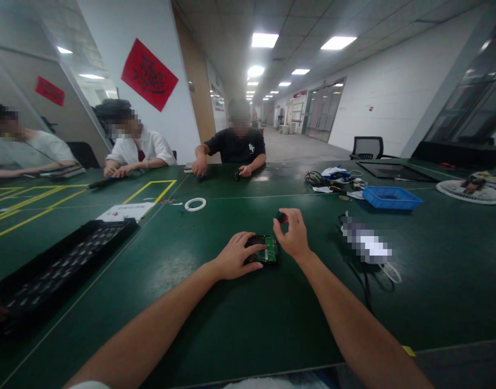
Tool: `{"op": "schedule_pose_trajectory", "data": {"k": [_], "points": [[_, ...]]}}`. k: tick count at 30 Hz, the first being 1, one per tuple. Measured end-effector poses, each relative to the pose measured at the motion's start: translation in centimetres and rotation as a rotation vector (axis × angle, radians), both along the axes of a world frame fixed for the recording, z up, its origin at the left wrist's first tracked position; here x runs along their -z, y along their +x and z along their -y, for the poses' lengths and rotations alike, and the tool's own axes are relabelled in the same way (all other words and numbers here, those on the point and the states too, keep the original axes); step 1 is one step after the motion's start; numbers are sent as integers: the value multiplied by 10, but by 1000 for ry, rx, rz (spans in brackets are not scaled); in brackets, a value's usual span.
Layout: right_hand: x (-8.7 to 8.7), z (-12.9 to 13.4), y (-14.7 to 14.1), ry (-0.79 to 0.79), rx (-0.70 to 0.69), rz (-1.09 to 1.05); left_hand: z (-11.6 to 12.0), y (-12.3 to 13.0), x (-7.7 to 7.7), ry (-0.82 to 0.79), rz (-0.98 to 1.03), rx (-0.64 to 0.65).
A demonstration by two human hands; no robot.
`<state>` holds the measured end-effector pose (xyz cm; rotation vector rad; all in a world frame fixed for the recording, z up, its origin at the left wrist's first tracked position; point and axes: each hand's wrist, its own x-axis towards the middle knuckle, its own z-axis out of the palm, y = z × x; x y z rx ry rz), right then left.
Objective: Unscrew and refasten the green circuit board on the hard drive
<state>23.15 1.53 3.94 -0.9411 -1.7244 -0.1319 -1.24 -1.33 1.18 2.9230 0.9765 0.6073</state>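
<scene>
A hard drive (pixel 270 250) lies on the green table in front of me, its green circuit board facing up. My left hand (pixel 236 256) holds it from the left, the thumb along the near edge and the fingers spread across the top. Just right of and above the drive, my right hand (pixel 292 232) is raised, closed in a pinch around a small dark object (pixel 280 216). The fingers hide much of that object, so its kind cannot be made out. It appears apart from the drive.
A black tray (pixel 65 265) sits at left, and a white ring (pixel 195 204) lies beyond my left hand. To the right are a blurred white item (pixel 365 243) with cables, a blue basket (pixel 391 198) and a white round grille (pixel 469 192). Several people (pixel 240 146) sit across the table.
</scene>
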Motion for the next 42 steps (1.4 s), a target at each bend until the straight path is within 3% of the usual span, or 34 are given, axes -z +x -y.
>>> {"op": "schedule_pose_trajectory", "data": {"k": [5, 11, 17, 20, 42], "points": [[3, -1, -3, -34, -39, -12, 1, 0, -1, 1, -6, -6], [4, -2, -1, -60, 25, -11, 1, 1, -1, -7, -18, -10], [7, -4, -3, -78, -86, -82, 0, 0, 0, -5, -10, 0], [9, -5, -3, -83, -47, -86, 0, 0, 2, -2, -4, -5], [0, 0, -2, -56, -54, -7, -2, -1, 4, 0, 10, -10]]}}
